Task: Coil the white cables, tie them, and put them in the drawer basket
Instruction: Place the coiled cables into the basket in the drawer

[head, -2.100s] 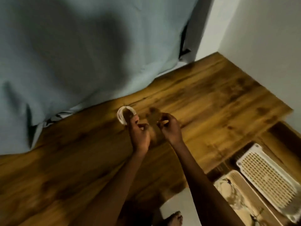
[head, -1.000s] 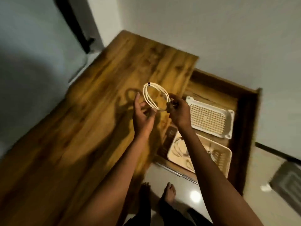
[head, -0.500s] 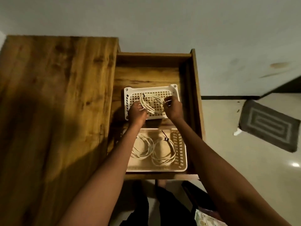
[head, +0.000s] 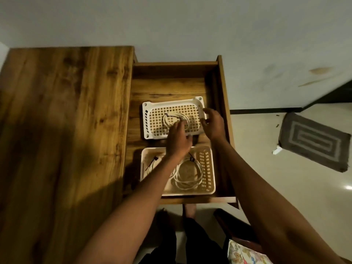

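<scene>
Both hands have let go of the coiled white cable, which now lies flat in the far white basket of the open drawer. Her left hand hovers just over the coil's near edge, fingers loosely extended, gripping nothing. Her right hand hangs beside the basket's right rim, fingers spread and relaxed. Two more tied coils sit in the nearer basket.
</scene>
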